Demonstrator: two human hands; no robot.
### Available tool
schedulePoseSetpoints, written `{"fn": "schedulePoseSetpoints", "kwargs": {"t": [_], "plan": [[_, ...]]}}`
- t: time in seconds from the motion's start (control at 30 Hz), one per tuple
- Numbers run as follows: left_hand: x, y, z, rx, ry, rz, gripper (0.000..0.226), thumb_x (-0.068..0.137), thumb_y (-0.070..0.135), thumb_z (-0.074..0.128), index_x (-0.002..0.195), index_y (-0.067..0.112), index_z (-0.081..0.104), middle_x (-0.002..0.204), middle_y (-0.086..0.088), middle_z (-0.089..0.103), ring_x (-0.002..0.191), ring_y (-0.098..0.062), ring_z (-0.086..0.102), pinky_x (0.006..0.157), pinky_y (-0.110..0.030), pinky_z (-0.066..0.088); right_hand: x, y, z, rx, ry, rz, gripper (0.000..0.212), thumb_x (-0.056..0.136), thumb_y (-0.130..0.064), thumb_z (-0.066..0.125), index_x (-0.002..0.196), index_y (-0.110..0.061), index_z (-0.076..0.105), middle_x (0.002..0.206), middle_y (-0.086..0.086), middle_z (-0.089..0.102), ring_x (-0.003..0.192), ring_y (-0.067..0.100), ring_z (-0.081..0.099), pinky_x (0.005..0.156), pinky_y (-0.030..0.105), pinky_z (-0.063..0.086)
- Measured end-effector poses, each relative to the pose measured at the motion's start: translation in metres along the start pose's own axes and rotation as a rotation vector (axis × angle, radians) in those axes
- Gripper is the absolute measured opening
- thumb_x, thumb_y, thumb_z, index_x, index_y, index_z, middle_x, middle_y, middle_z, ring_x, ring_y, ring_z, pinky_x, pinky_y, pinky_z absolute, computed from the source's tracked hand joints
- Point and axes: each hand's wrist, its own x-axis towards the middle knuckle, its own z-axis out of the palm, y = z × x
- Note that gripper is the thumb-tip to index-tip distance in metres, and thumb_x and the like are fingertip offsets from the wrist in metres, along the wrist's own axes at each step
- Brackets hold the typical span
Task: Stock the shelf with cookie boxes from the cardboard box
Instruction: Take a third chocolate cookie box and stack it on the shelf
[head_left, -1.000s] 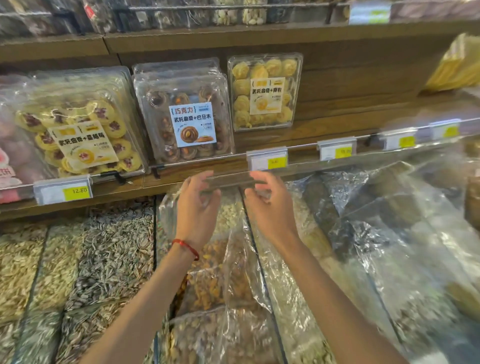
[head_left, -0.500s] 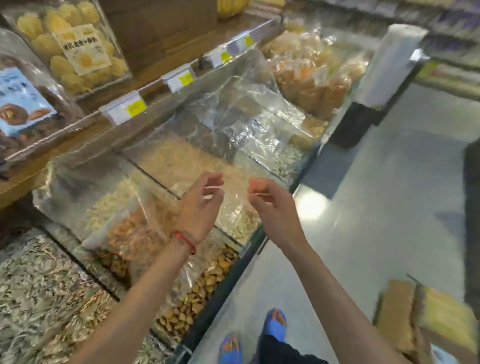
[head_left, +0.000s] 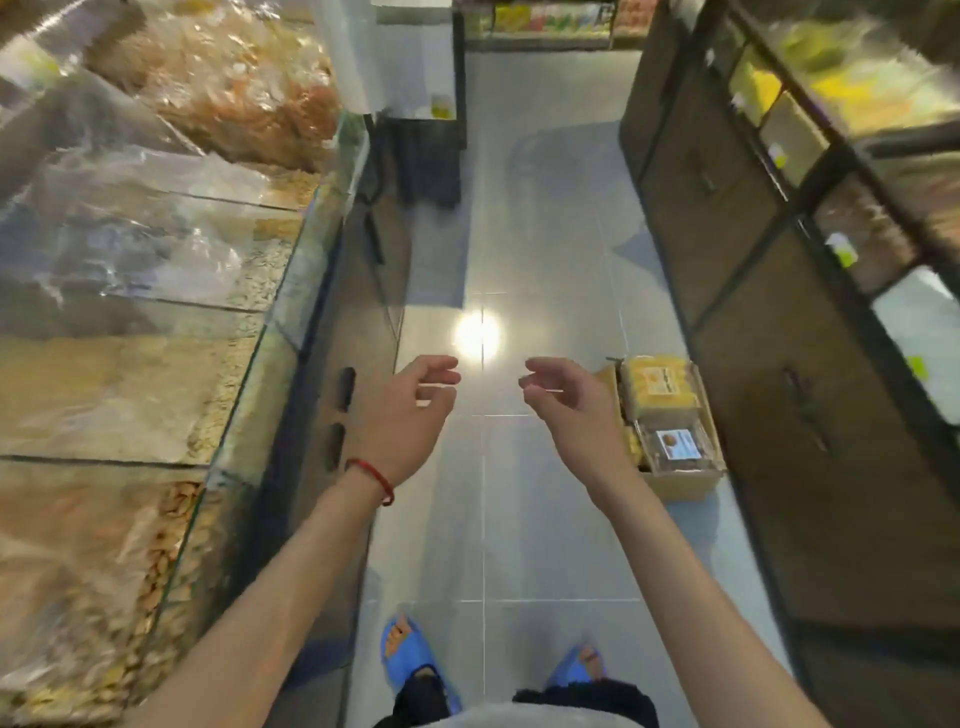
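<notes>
Brown cardboard box (head_left: 680, 483) sits on the grey tiled floor (head_left: 519, 519), against the dark wooden cabinet (head_left: 779, 467) on my right, with clear plastic cookie boxes (head_left: 660, 389) packed inside. My right hand (head_left: 576, 410) hovers just left of it and my left hand (head_left: 410, 421) further left, both empty with loosely curled fingers. Glass-fronted bins of nuts (head_left: 260, 405) line the left side.

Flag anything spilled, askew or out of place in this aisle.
Nothing stands out. The open cardboard box sits on the floor by the dark cabinet, cookie boxes packed inside. The floor shows only a lamp reflection, no spill.
</notes>
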Motion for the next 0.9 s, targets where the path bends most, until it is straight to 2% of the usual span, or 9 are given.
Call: {"fn": "schedulePoseSetpoints", "kwargs": {"t": [0.13,0.3,0.37,0.47,0.53,0.63,0.7,0.8,0.9], "plan": [[-0.006,0.037,0.096,0.018,-0.142,0.032,0.028,0.094,0.01,0.057,0.116,0.026,0.064,0.104,0.016,0.068,0.088,0.012,0.061,0.074,-0.002,0.044,-0.013,0.032,-0.091,0.06,0.097,0.059,0.025,0.096,-0.009,0.063,0.116,-0.024,0.068,0.104,-0.008,0.073,0.094,-0.002,0.064,0.085,0.014,0.05],[-0.008,0.073,0.188,0.023,-0.276,0.084,0.028,0.092,0.007,0.059,0.114,0.023,0.065,0.103,0.01,0.07,0.082,0.009,0.062,0.073,-0.002,0.043,-0.021,0.066,-0.179,0.084,0.227,0.122,0.026,0.097,-0.01,0.064,0.114,-0.029,0.066,0.101,-0.014,0.07,0.095,-0.004,0.064,0.077,0.007,0.047],[-0.002,0.084,0.215,0.04,-0.32,0.103,0.028,0.092,0.008,0.059,0.113,0.025,0.065,0.104,0.01,0.07,0.084,0.006,0.063,0.073,-0.002,0.043,-0.021,0.077,-0.206,0.096,0.279,0.139,0.026,0.097,-0.011,0.063,0.116,-0.028,0.067,0.103,-0.013,0.07,0.098,0.001,0.065,0.081,0.011,0.05],[0.013,0.096,0.25,0.048,-0.385,0.119,0.027,0.092,0.008,0.058,0.113,0.022,0.066,0.105,0.008,0.07,0.089,-0.003,0.064,0.074,-0.004,0.045,-0.014,0.092,-0.238,0.109,0.334,0.2,0.028,0.097,-0.012,0.063,0.123,-0.021,0.068,0.109,-0.009,0.07,0.103,0.006,0.065,0.091,0.027,0.055],[0.027,0.101,0.274,0.059,-0.428,0.145,0.026,0.092,0.007,0.058,0.112,0.021,0.066,0.105,0.007,0.07,0.089,-0.004,0.064,0.076,-0.007,0.046,-0.006,0.104,-0.258,0.121,0.373,0.214,0.029,0.097,-0.012,0.062,0.123,-0.019,0.069,0.111,-0.003,0.072,0.104,0.013,0.067,0.092,0.034,0.057],[0.057,0.102,0.309,0.079,-0.489,0.169,0.025,0.094,0.009,0.058,0.113,0.022,0.067,0.106,0.007,0.07,0.093,-0.007,0.064,0.079,-0.011,0.048,0.011,0.122,-0.282,0.116,0.411,0.243,0.026,0.099,-0.014,0.063,0.123,-0.021,0.068,0.112,-0.005,0.07,0.107,0.01,0.065,0.087,0.021,0.052],[0.082,0.098,0.334,0.101,-0.529,0.177,0.026,0.094,0.009,0.056,0.115,0.021,0.066,0.105,0.008,0.069,0.095,-0.005,0.064,0.078,-0.006,0.047,0.03,0.134,-0.296,0.122,0.441,0.268,0.023,0.099,-0.013,0.062,0.119,-0.022,0.069,0.11,-0.006,0.069,0.104,0.008,0.065,0.08,0.014,0.049],[0.128,0.087,0.372,0.139,-0.605,0.178,0.026,0.095,0.01,0.055,0.116,0.021,0.066,0.105,0.01,0.068,0.096,0.0,0.063,0.074,-0.002,0.045,0.065,0.157,-0.312,0.148,0.502,0.335,0.023,0.098,-0.012,0.062,0.12,-0.018,0.07,0.109,0.002,0.069,0.1,0.014,0.066,0.067,0.011,0.051],[0.179,0.075,0.41,0.184,-0.67,0.141,0.025,0.096,0.013,0.055,0.118,0.021,0.065,0.108,0.008,0.068,0.096,0.0,0.062,0.074,-0.005,0.045,0.105,0.182,-0.325,0.183,0.585,0.414,0.023,0.098,-0.01,0.063,0.12,-0.015,0.068,0.109,0.003,0.069,0.097,0.011,0.065,0.067,0.01,0.05]]}}
